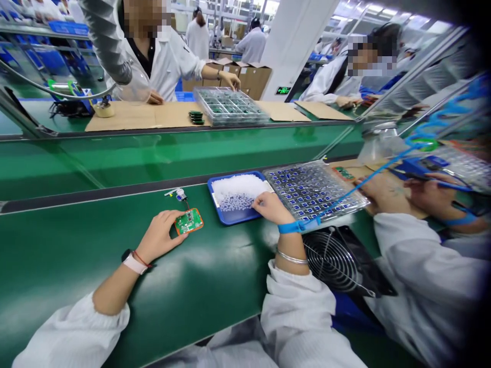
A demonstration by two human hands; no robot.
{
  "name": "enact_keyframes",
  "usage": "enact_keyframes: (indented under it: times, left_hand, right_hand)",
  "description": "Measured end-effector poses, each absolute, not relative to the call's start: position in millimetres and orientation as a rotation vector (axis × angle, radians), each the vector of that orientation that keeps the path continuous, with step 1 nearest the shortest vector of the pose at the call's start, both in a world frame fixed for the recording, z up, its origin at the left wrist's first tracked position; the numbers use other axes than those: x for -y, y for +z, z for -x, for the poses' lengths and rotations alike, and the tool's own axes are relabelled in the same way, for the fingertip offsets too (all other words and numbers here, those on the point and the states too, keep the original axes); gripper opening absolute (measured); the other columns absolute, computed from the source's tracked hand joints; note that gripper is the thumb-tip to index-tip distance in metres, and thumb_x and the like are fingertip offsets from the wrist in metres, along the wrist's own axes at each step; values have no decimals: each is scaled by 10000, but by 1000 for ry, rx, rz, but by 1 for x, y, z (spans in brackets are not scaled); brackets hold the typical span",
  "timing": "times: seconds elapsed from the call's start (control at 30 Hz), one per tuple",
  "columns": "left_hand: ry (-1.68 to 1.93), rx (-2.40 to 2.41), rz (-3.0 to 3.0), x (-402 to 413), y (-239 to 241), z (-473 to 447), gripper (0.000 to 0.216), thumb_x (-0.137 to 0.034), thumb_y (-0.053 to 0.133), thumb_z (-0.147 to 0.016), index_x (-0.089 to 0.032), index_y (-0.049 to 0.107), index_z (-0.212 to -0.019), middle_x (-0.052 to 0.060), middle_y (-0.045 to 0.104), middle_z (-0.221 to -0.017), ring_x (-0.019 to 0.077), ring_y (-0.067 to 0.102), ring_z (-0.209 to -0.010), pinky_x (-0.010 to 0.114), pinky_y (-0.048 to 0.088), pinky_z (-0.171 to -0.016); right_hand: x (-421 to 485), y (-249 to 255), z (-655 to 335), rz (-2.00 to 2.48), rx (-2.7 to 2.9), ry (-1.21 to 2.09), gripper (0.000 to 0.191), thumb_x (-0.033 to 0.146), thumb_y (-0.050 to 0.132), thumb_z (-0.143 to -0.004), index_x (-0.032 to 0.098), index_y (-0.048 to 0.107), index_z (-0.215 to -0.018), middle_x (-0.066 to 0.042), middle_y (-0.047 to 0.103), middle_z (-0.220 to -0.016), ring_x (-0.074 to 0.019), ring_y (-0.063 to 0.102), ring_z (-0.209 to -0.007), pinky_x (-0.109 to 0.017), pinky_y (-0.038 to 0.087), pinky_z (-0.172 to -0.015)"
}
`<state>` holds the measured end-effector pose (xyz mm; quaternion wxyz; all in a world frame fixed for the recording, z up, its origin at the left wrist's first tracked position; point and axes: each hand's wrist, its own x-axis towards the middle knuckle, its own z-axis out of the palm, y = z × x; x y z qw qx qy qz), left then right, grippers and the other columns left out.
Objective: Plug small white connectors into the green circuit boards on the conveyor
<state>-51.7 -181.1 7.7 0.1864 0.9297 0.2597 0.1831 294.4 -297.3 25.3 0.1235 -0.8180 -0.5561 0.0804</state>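
My left hand (pixel 163 232) grips the left edge of a small green circuit board (pixel 189 221) with an orange rim, thumb below and fingers above. A dark wire runs from the board up to a small white-and-dark part (pixel 180 194) on the table. Over the right side of a blue tray (pixel 233 220), my right hand (pixel 270 207) is closed, fingertips pinched at the edge of a heap of small white pieces (pixel 240 190). Whatever the pinch holds is too small to make out. A blue wrist strap (pixel 290 227) circles my right wrist.
Right of the blue tray lies a clear tray (pixel 314 191) with rows of small blue-and-silver parts. A black fan (pixel 337 258) with a wire guard sits beside my right forearm. A co-worker's hands (pixel 433 197) work at the right. Across the divider, another person reaches into a compartment tray (pixel 230 106).
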Motion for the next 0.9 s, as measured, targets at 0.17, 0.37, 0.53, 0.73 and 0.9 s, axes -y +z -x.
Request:
enact_keyframes:
  times: [0.17,0.37,0.53,0.73,0.9]
  left_hand:
    - [507,-725,-2616,181,6,52,491,-456,596,-781,-216,509,-1201,76,580,-1212,267,508,-1122,407,400,-937]
    - [499,-728,-2616,181,6,53,485,-457,591,-791,-212,509,-1201,81,576,-1215,265,503,-1125,401,393,-938]
    - [517,-697,-2599,182,4,52,466,-441,596,-794,-212,511,-1190,81,572,-1215,266,504,-1119,401,388,-936]
    - [491,-614,-2556,178,8,57,487,-407,634,-778,-200,500,-1198,91,566,-1199,262,500,-1099,399,394,-924]
    - [456,-531,-2496,172,13,61,522,-403,686,-726,-203,533,-1183,98,571,-1161,267,502,-1084,402,400,-924]
  right_hand:
    - [295,24,-293,2412,1644,192,171,211,551,-767,143,662,-655,-84,678,-799,-167,581,-787,-251,409,-760]
    - [292,21,-289,2448,1666,156,180,177,528,-761,143,656,-638,-81,675,-775,-170,585,-768,-276,402,-790]
    - [290,21,-284,2507,1697,144,195,150,514,-761,137,656,-628,-89,675,-792,-172,585,-780,-280,378,-795]
    - [293,21,-287,2472,1749,140,190,126,498,-743,136,619,-597,-86,632,-736,-165,553,-757,-271,363,-762]
    - [289,27,-278,2204,1715,81,159,147,485,-772,153,557,-631,-96,581,-786,-200,534,-828,-345,376,-834]
